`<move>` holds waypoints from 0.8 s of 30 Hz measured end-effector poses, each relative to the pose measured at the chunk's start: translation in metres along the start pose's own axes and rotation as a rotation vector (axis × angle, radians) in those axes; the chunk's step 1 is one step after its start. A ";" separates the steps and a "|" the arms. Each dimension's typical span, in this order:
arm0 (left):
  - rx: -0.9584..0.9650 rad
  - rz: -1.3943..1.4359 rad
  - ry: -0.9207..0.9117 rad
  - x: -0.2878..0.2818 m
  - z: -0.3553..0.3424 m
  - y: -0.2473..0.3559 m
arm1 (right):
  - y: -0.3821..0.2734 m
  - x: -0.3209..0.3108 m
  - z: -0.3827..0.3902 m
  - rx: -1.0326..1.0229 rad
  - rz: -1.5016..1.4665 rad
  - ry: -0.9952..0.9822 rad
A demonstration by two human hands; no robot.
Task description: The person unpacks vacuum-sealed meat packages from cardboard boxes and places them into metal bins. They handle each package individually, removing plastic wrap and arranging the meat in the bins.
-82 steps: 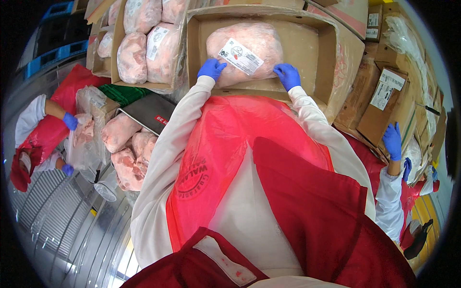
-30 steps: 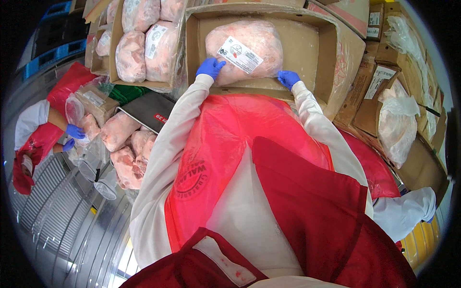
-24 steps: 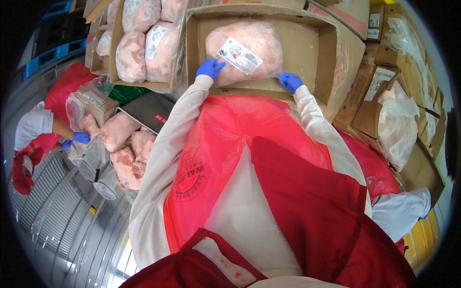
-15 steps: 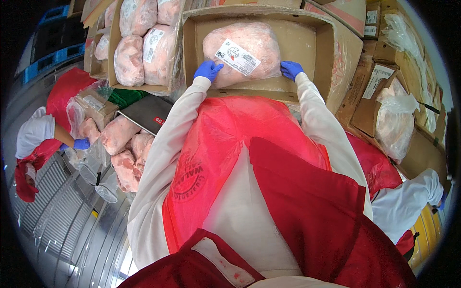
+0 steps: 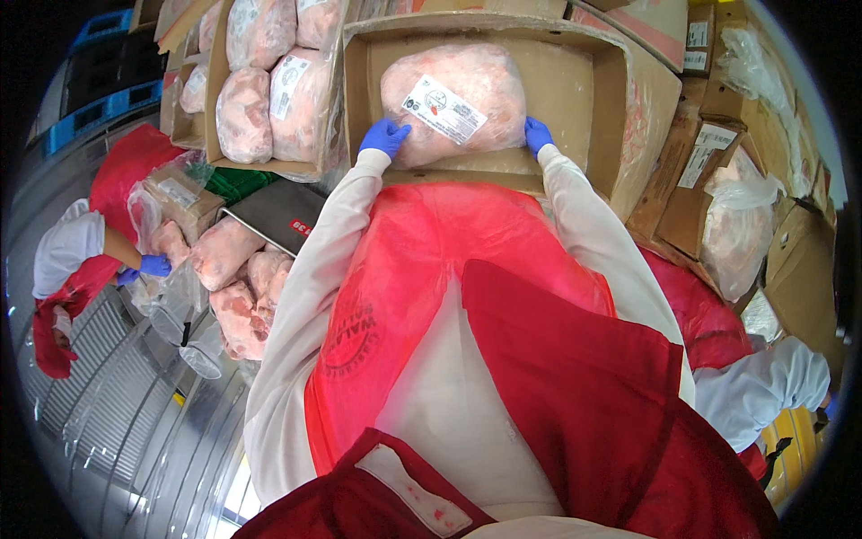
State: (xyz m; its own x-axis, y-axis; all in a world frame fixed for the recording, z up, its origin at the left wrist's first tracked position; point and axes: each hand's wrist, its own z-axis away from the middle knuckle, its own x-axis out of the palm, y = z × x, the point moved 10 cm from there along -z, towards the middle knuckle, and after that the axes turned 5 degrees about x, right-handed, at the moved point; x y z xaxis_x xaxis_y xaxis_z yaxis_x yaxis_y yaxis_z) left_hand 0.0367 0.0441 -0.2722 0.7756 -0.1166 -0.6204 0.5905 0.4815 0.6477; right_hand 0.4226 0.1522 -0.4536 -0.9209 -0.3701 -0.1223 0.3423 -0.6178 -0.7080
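Observation:
A large bag of pale pink meat (image 5: 494,81), wrapped in clear plastic with a white label (image 5: 444,108), lies in an open cardboard box (image 5: 611,108) in front of me. My left hand (image 5: 384,137), in a blue glove, grips the bag's lower left edge. At its right edge my right hand (image 5: 538,135), gloved the same way, is closed against the plastic. Part of the fingers of both hands is hidden by the glove backs and the bag.
Left of the box stands another cardboard box (image 5: 215,108) with several bagged meat pieces. Unwrapped meat (image 5: 238,314) lies nearer, beside a grey tray (image 5: 280,211). A co-worker's gloved hand (image 5: 154,265) is at far left; another person's sleeve (image 5: 763,391) shows at right, near more boxes (image 5: 705,171).
My hands have shifted only slightly at the bag's two sides; the bag stays in place. At the right, a cardboard flap beside the other person has swung up.

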 end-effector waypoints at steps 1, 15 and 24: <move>-0.064 0.045 0.035 -0.002 0.004 -0.011 | -0.008 0.006 0.009 0.003 0.027 -0.014; -0.185 -0.069 0.123 0.035 0.006 -0.161 | -0.102 0.019 0.038 -0.006 0.276 -0.203; -0.923 1.011 -0.070 0.083 0.033 -0.099 | -0.090 0.028 0.011 -0.045 0.719 -0.316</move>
State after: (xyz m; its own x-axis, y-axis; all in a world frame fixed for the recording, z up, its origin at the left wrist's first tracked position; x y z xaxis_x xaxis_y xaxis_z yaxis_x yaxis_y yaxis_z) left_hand 0.0505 -0.0418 -0.3732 0.8017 0.5975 -0.0164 -0.5743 0.7775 0.2563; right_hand 0.3675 0.1900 -0.3859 -0.3775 -0.8523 -0.3621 0.8199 -0.1259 -0.5586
